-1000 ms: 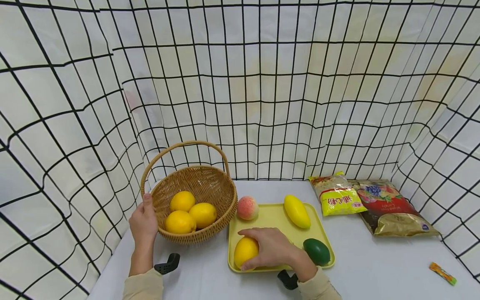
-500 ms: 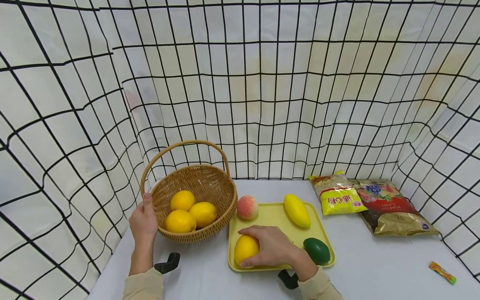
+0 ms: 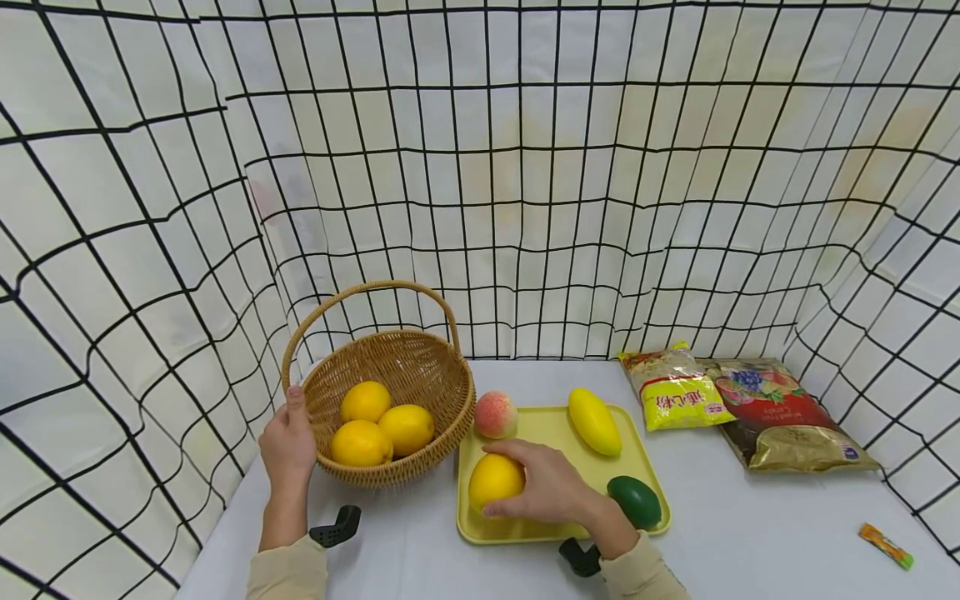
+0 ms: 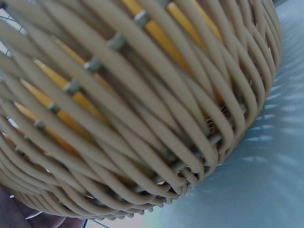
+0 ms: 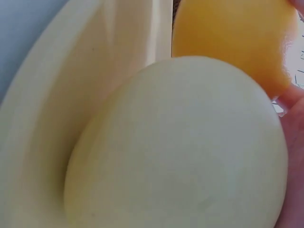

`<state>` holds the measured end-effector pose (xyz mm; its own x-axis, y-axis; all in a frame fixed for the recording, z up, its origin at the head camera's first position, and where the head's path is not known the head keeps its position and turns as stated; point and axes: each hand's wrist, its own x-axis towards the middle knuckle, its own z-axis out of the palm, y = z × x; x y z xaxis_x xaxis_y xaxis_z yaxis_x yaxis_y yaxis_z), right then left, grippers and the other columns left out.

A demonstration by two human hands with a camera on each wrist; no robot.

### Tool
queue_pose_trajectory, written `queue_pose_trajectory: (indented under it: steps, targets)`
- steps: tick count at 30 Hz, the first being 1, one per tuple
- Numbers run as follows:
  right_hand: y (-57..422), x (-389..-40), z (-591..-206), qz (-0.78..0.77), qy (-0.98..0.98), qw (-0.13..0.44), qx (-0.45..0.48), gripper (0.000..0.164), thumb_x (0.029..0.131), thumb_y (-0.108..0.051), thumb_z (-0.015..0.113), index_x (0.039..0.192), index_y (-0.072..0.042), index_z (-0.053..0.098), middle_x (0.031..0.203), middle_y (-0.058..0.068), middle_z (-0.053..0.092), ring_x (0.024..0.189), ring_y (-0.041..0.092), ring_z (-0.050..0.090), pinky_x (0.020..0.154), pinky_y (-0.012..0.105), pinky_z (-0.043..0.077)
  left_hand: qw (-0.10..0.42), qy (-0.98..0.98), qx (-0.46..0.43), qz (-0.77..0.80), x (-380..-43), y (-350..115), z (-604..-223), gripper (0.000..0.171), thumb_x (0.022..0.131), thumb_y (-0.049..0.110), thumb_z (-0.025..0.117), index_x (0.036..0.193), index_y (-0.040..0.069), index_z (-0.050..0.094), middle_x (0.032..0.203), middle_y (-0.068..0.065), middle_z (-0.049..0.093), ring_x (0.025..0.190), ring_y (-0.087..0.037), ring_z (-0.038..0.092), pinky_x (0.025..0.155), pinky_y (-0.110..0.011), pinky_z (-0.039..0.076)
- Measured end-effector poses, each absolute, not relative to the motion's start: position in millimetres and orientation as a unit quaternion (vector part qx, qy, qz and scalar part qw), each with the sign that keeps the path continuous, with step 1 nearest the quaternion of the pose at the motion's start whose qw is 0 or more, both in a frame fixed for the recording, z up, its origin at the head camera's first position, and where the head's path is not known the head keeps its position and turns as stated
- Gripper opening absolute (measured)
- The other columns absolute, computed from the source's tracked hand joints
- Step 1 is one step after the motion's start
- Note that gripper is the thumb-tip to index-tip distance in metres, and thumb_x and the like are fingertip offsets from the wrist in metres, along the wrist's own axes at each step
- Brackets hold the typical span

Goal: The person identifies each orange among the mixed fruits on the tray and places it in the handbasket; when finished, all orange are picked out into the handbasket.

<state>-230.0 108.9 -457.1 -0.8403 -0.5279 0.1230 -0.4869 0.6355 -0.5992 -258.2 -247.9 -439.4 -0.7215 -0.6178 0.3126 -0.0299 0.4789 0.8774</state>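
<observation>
My left hand [image 3: 288, 442] grips the left side of a wicker basket [image 3: 420, 362], thumb up by the foot of its arched handle. The basket tilts toward me with three lemons [image 3: 406, 428] inside. My right hand [image 3: 551, 487] holds another lemon [image 3: 497, 485] between thumb and fingers, over the left part of a yellow tray [image 3: 540, 429]. Under that hand, the right wrist view shows a smooth pale oval fruit [image 5: 180, 142] against the tray's wall; the hand hides it from the head view. Basket weave fills the left wrist view, yellow showing through its gaps.
A peach [image 3: 496, 414] sits at the tray's back left corner, a yellow mango [image 3: 595, 422] at its back right, a dark green oval fruit [image 3: 634, 502] at its front right. Two snack bags [image 3: 780, 417] and a small wrapped stick [image 3: 886, 547] lie further right. Black-gridded white walls surround the table.
The right hand has lifted the lemon a little and moved slightly away from me, off the tray's front edge. The left hand and basket have stayed put.
</observation>
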Motion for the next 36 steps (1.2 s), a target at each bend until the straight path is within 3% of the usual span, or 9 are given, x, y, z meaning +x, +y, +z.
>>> queue_pose_trajectory:
  steps: [10,16,19,25,32,36]
  targets:
    - [111.2,-236.2,-457.4,-0.428,0.853,0.031,-0.297,0.077,0.075,-0.052,0.081,0.142,-0.035,0.046,0.137,-0.011,0.053,0.107,0.01,0.055,0.092,0.036,0.047,0.312,-0.802,0.202,-0.468,-258.1,-248.9,-441.0,0.065,0.1,0.061,0.031,0.069,0.005,0.043,0.056,-0.004,0.033,0.054,-0.022,0.034,0.048,-0.032,0.024]
    - [107.8,-233.8,-452.9,-0.447,0.842,0.005,-0.304,0.077,0.077,-0.049,0.081,0.143,-0.025,0.048,0.142,-0.004,0.052,0.108,0.012,0.056,0.089,0.035,0.049,0.31,-0.801,0.204,-0.471,-257.7,-249.3,-441.1,0.064,0.101,0.06,0.032,0.07,0.005,0.045,0.057,-0.004,0.034,0.056,-0.023,0.035,0.05,-0.034,0.025]
    - [106.4,-231.4,-449.3,-0.445,0.844,-0.013,-0.3,0.076,0.077,-0.049,0.081,0.141,-0.024,0.049,0.139,-0.005,0.053,0.107,0.012,0.057,0.088,0.034,0.049,0.309,-0.801,0.204,-0.471,-258.2,-249.4,-440.8,0.064,0.101,0.06,0.032,0.071,0.005,0.045,0.058,-0.005,0.034,0.057,-0.024,0.035,0.052,-0.035,0.025]
    - [103.7,-225.8,-439.2,-0.436,0.852,-0.036,-0.287,0.073,0.076,-0.05,0.081,0.138,-0.033,0.048,0.139,-0.008,0.052,0.113,0.011,0.055,0.091,0.036,0.049,0.311,-0.8,0.207,-0.47,-258.0,-248.2,-440.1,0.067,0.1,0.062,0.031,0.073,0.003,0.049,0.058,-0.006,0.037,0.059,-0.026,0.038,0.052,-0.035,0.027]
    - [99.2,-219.3,-425.8,-0.456,0.84,-0.079,-0.282,0.071,0.077,-0.043,0.083,0.137,-0.032,0.048,0.138,-0.003,0.053,0.111,0.01,0.055,0.091,0.035,0.05,0.31,-0.8,0.206,-0.471,-257.9,-247.2,-440.2,0.068,0.101,0.06,0.031,0.076,0.001,0.052,0.061,-0.007,0.04,0.064,-0.029,0.043,0.055,-0.037,0.029]
    - [94.6,-217.2,-418.1,-0.469,0.832,-0.1,-0.278,0.07,0.077,-0.045,0.082,0.137,-0.033,0.048,0.137,-0.008,0.053,0.111,0.008,0.055,0.091,0.033,0.05,0.309,-0.799,0.207,-0.472,-257.8,-248.2,-440.8,0.068,0.101,0.059,0.031,0.077,0.0,0.053,0.06,-0.006,0.04,0.066,-0.03,0.044,0.056,-0.037,0.029]
